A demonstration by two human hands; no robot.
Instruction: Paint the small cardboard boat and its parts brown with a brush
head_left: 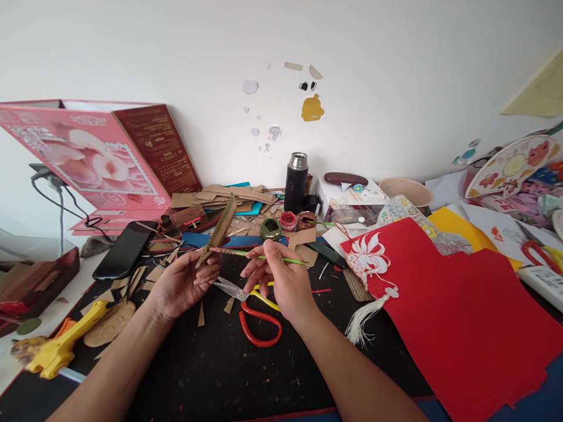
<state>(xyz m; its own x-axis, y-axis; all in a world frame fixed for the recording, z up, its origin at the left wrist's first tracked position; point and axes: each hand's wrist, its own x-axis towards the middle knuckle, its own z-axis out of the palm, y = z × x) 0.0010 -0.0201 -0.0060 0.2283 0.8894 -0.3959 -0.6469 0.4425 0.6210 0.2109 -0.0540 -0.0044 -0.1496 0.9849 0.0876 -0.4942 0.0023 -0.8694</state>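
Note:
Between the fingers of my left hand (182,280) is a narrow, tilted cardboard strip (222,225) with a greenish-brown painted face. My right hand (284,281) grips a thin paintbrush (237,252) with a green handle, its tip touching the strip's lower part. Just beyond the hands stand an open jar of dark green paint (270,228), a jar of red paint (288,221) and a jar of brown paint (307,220). Below my fingers lie scissors (260,328) with red and yellow handles, partly covered by my right hand.
A yellow glue gun (65,346) and a black phone (124,251) lie at left. Cardboard scraps (211,199) pile up near the wall beside a black flask (296,184). Red paper (466,316) covers the right side, with a white-tasselled paper cutout (369,258) on it.

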